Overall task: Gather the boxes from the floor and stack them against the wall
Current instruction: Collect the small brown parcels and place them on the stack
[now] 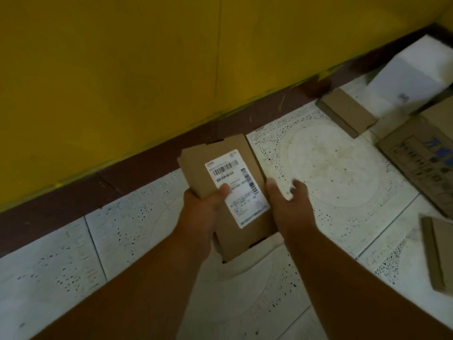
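A flat brown cardboard box (pixel 215 168) with a white barcode label sits in my left hand (pixel 203 212), thumb across the label, held above the tiled floor close to the wall (pixel 122 69). My right hand (pixel 289 200) is beside the box's right edge with fingers spread; contact with the box is not clear. On the floor at the right lie more boxes: a small flat brown box (pixel 345 111), a white box (pixel 411 79) in the corner, a large printed carton (pixel 421 155) and a thin brown box (pixel 436 253).
The yellow wall has a dark brown skirting (pixel 147 165) along its base. White patterned tiles (pixel 331 168) cover the floor between me and the boxes at the right.
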A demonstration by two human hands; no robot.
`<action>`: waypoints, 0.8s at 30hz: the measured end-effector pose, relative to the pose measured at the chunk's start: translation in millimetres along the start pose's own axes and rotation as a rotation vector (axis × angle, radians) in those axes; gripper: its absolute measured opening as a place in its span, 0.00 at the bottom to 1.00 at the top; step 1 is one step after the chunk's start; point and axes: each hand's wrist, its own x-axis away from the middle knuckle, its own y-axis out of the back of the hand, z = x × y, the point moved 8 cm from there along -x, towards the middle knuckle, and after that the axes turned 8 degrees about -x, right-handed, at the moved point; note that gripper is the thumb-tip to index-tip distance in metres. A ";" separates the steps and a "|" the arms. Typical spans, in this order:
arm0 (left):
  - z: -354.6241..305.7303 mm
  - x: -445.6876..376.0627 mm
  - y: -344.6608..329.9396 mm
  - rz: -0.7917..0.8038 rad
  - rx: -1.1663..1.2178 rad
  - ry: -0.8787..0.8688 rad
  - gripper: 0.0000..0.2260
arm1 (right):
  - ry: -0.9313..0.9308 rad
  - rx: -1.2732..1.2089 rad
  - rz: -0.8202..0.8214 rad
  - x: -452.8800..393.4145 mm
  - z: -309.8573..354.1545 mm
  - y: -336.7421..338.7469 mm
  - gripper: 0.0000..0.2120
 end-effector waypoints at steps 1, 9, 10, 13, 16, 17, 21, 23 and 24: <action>-2.8 3.9 -1.3 0.052 -0.014 -0.001 0.27 | 0.062 0.113 0.134 2.4 14.7 -7.2 0.32; -59.1 124.3 54.2 -0.074 0.073 -0.016 0.34 | 0.067 0.181 0.471 108.4 99.0 -22.0 0.20; -65.5 145.2 65.6 -0.079 0.095 -0.010 0.34 | 0.086 0.207 0.496 129.3 109.1 -24.6 0.20; -79.9 213.5 109.0 -0.086 0.170 0.023 0.32 | 0.108 0.286 0.594 198.0 139.8 -39.3 0.20; -100.9 280.4 164.9 -0.135 0.226 0.029 0.30 | 0.105 0.295 0.708 271.4 168.9 -65.6 0.18; -109.0 302.7 190.5 -0.172 0.254 0.024 0.29 | 0.115 0.317 0.761 299.5 180.8 -81.6 0.17; -140.1 380.9 284.3 -0.320 0.382 -0.012 0.27 | 0.165 0.396 0.924 399.7 225.1 -151.4 0.17; -152.0 411.4 329.2 -0.393 0.427 -0.031 0.27 | 0.179 0.434 0.994 446.4 242.1 -188.7 0.17; -156.8 426.5 353.0 -0.431 0.463 -0.041 0.28 | 0.181 0.476 1.020 470.2 250.1 -208.4 0.17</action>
